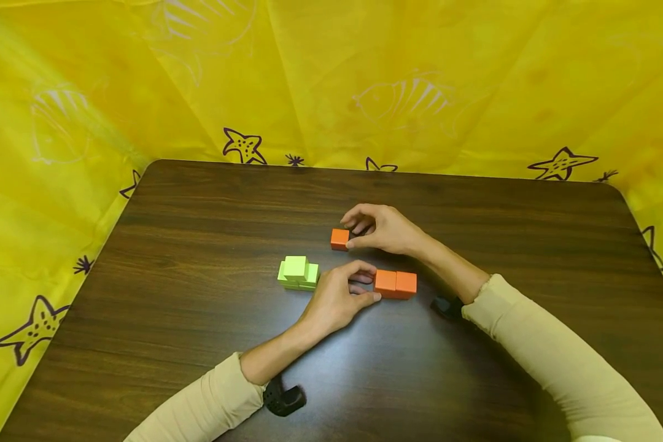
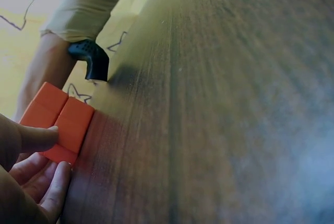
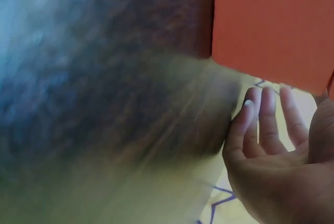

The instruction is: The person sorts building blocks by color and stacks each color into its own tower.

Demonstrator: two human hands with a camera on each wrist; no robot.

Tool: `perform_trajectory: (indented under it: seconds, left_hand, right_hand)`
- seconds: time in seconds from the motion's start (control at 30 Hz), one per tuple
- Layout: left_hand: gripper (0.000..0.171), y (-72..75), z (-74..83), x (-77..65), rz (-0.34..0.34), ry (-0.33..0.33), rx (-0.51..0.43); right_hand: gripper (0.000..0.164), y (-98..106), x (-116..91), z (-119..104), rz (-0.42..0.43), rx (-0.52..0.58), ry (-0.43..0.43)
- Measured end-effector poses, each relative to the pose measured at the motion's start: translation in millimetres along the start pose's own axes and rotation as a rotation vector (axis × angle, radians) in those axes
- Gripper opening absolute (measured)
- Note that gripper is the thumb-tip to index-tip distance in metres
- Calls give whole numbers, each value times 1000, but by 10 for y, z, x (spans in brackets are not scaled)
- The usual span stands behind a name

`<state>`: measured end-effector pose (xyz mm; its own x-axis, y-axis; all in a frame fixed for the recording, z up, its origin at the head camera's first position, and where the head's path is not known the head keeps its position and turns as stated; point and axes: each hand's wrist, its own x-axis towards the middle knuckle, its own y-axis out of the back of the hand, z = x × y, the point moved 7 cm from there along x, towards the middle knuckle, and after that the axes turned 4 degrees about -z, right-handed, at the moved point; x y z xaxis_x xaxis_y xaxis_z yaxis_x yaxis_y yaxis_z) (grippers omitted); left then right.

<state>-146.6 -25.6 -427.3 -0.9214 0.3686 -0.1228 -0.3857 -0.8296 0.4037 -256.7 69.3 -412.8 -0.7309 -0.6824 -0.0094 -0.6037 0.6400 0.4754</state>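
Observation:
Two orange blocks (image 1: pixel 395 283) stand side by side on the dark wooden table (image 1: pixel 199 215). My left hand (image 1: pixel 339 296) pinches their left end between the thumb at the front and the fingers behind; the left wrist view shows the thumb on an orange face (image 2: pixel 74 125). Farther back lies a single orange cube (image 1: pixel 339 239). Beside it is my right hand (image 1: pixel 389 230), its thumb tip at the cube's right side and its fingers loosely bent, apart from the cube. That hand's relaxed fingers (image 3: pixel 269 122) show in the right wrist view.
A small stack of light green blocks (image 1: pixel 295 270), one on top, stands just left of my left hand. Black wrist cameras (image 1: pixel 284 399) hang under both forearms. A yellow cloth (image 1: pixel 320 73) with fish and starfish drawings surrounds the table's back and sides.

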Motion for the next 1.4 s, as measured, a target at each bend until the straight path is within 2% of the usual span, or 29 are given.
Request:
perform_trajectory:
  seconds: [0.63,0.9,1.4]
  left_hand:
    - [34,6,13,7,5,-19,6]
    - [34,1,18,6,0,-25,-1]
    - [34,0,-4,10,-1,10,11]
  right_hand:
    - [28,-46,61,6,-11,-121,-47]
    - [27,-18,51,2,-9,-99,-48]
    - [25,94,1,-17,13,-43,-39]
